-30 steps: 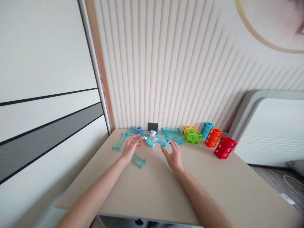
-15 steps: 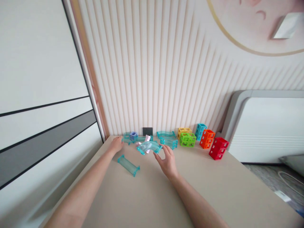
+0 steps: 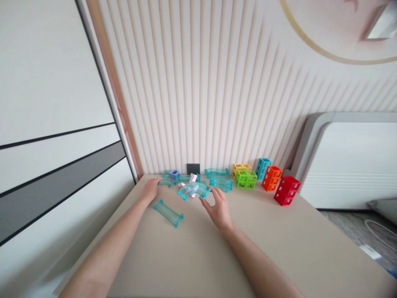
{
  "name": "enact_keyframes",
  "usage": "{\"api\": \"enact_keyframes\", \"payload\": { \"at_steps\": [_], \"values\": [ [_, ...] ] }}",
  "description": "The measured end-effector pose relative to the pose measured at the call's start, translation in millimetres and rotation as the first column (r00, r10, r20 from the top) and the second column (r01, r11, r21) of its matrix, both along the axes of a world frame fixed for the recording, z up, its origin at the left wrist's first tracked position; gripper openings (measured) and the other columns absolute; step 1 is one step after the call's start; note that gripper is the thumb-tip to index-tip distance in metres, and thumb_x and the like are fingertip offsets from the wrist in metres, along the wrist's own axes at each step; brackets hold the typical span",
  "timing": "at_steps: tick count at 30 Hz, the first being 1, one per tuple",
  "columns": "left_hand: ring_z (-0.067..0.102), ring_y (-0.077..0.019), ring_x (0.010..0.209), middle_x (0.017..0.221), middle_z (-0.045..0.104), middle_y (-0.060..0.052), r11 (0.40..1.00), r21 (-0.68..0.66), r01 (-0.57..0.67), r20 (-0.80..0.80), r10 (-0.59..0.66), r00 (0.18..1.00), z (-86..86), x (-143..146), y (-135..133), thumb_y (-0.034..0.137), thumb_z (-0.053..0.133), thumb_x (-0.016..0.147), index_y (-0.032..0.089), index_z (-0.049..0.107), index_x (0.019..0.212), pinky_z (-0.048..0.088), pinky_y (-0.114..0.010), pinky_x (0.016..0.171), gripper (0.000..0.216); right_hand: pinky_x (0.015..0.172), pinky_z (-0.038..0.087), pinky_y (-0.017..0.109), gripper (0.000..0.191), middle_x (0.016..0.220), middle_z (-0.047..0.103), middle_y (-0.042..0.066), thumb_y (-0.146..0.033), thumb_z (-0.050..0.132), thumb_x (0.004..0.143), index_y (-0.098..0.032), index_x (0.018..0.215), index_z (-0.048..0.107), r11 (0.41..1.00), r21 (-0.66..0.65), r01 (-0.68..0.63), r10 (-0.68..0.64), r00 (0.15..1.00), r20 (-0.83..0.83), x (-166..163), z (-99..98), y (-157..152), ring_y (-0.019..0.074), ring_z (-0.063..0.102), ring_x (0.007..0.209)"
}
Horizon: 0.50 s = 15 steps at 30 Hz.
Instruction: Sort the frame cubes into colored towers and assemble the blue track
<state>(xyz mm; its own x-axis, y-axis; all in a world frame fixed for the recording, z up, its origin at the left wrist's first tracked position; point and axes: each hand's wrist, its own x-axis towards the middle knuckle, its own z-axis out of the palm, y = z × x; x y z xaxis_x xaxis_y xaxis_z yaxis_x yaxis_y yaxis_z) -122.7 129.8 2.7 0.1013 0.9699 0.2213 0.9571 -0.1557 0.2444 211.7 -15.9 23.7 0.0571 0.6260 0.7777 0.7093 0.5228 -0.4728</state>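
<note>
My right hand [image 3: 220,207] pinches the right end of a curved, see-through teal track piece [image 3: 194,189] between thumb and fingers. The piece is in front of some pale pink pieces [image 3: 193,178] and partly covers them. At the far left of the table, my left hand [image 3: 150,189] has its fingers closed at the left end of another teal track piece [image 3: 167,182]; its fingertips are partly hidden. A small blue-violet cube frame [image 3: 174,175] sits just behind that piece. A straight teal track piece [image 3: 168,213] lies on the table between my forearms.
More teal track pieces [image 3: 221,183] lie near the ribbed wall. Right of them stand yellow [image 3: 242,169], green [image 3: 246,179], blue [image 3: 263,168], orange [image 3: 272,178] and red [image 3: 287,191] block frames. A black socket [image 3: 193,169] is on the wall. A white cabinet [image 3: 62,186] borders the table's left.
The view has shifted slightly. My right hand still holds the curved track piece, which has moved a little to the left. My left hand stays at nearly the same spot.
</note>
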Motion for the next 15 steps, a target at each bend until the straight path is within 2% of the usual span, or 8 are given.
{"api": "enact_keyframes", "payload": {
  "at_steps": [3, 5, 9, 15],
  "values": [
    [0.063, -0.0289, 0.117, 0.114, 0.070, -0.013, 1.000, -0.001, -0.005, 0.030, 0.005, 1.000, -1.3, -0.2, 0.7, 0.009, 0.057, 0.090, 0.016, 0.067, 0.111, 0.047, -0.042, 0.102, 0.025, 0.092, 0.055, 0.044, 0.041, 0.113, 0.071, 0.013, -0.044, 0.068, 0.090, -0.021, 0.124, 0.063, 1.000, -0.002, 0.006, -0.006, 1.000, 0.004, 0.7, -0.1, -0.1, 0.0295, 0.067, 0.106],
    [0.063, -0.0272, 0.113, 0.117, 0.069, -0.012, 1.000, -0.004, -0.003, 0.052, 0.003, 0.999, -2.6, -0.4, 1.8, 0.018, 0.060, 0.094, 0.015, 0.066, 0.114, 0.050, -0.045, 0.100, 0.021, 0.092, 0.055, 0.045, 0.041, 0.113, 0.071, 0.013, -0.045, 0.067, 0.091, -0.021, 0.124, 0.063, 1.000, -0.005, 0.006, -0.006, 1.000, 0.004, 1.0, -0.3, 0.1, 0.0296, 0.067, 0.106],
    [0.065, -0.0239, 0.108, 0.127, 0.062, -0.010, 1.000, -0.007, 0.011, 0.092, -0.010, 0.996, -5.7, -1.4, 4.4, 0.036, 0.062, 0.096, 0.017, 0.060, 0.125, 0.056, -0.046, 0.091, 0.035, 0.092, 0.055, 0.045, 0.041, 0.113, 0.071, 0.013, -0.046, 0.066, 0.091, -0.020, 0.123, 0.063, 1.000, -0.012, 0.000, 0.000, 1.000, -0.003, 0.6, -0.3, 0.5, 0.0295, 0.067, 0.107],
    [0.065, -0.0239, 0.107, 0.127, 0.062, -0.010, 1.000, 0.007, 0.009, 0.144, -0.010, 0.990, -7.7, -3.7, 6.9, 0.035, 0.062, 0.096, 0.017, 0.059, 0.126, 0.057, -0.045, 0.090, 0.035, 0.094, 0.054, 0.044, 0.040, 0.114, 0.070, 0.013, -0.045, 0.067, 0.091, -0.021, 0.123, 0.063, 1.000, -0.022, -0.007, 0.007, 1.000, -0.002, -0.2, -1.5, 0.6, 0.0292, 0.066, 0.107]
  ]
}}
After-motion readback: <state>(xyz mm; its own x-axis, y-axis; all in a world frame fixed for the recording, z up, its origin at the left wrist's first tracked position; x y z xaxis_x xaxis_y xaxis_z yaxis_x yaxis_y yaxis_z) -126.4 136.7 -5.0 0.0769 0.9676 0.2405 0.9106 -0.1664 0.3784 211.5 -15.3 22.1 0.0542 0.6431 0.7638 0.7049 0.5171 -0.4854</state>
